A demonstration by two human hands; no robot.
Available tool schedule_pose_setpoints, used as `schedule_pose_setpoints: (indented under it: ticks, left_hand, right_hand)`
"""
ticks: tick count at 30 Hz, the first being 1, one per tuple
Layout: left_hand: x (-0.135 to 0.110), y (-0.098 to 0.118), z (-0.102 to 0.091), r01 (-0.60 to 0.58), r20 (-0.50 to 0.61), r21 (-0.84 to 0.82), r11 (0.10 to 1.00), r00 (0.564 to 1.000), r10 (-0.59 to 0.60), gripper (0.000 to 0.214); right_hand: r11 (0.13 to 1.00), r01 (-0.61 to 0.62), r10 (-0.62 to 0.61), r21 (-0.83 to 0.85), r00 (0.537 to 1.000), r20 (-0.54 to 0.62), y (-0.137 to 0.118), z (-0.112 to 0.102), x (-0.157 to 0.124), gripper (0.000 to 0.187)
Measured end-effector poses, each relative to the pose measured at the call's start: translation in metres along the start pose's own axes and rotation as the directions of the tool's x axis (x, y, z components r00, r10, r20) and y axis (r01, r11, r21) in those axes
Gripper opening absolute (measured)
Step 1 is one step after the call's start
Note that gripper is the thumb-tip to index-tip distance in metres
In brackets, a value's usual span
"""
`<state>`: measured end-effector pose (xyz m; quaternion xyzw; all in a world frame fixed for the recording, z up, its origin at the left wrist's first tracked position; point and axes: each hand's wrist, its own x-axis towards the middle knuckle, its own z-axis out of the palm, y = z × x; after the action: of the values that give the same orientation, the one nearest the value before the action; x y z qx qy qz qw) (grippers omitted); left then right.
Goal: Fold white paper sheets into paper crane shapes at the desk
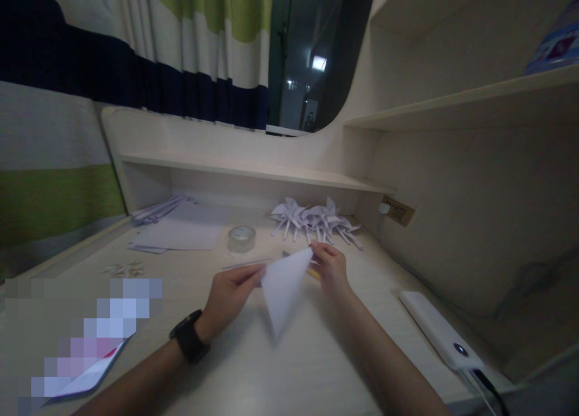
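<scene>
A white sheet of paper, folded into a triangle, is held up above the desk between my hands. My left hand, with a black watch on its wrist, pinches the left corner. At the upper right corner, the fingers of my right hand are closed on the paper. Behind the paper and partly hidden lies a yellow-handled tool, its kind unclear. A thin pale stick lies on the desk just beyond my left fingers.
Several white paper pinwheels lie at the back. Left of them are a tape roll and stacked paper. Small pale pieces lie at left, near a partly blurred tablet-like object. A white power bank with cables sits at right.
</scene>
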<state>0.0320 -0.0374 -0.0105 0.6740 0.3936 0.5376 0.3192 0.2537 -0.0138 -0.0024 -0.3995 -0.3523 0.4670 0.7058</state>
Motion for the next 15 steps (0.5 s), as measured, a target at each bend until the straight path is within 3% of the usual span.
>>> schedule_pose_setpoints:
  ticks: [9, 15]
  left_hand:
    - [-0.0010, 0.0017, 0.0025, -0.004, 0.036, 0.025, 1.000, 0.999, 0.003, 0.018]
    - [0.0015, 0.0006, 0.0003, 0.040, -0.005, 0.034, 0.999, 0.999, -0.040, 0.019]
  right_hand:
    - [0.999, 0.029, -0.034, -0.037, 0.992, -0.124, 0.0026, 0.0021, -0.0018, 0.027]
    - [0.998, -0.038, 0.033, -0.043, 0.995, -0.099, 0.0046, 0.0016, -0.0019, 0.031]
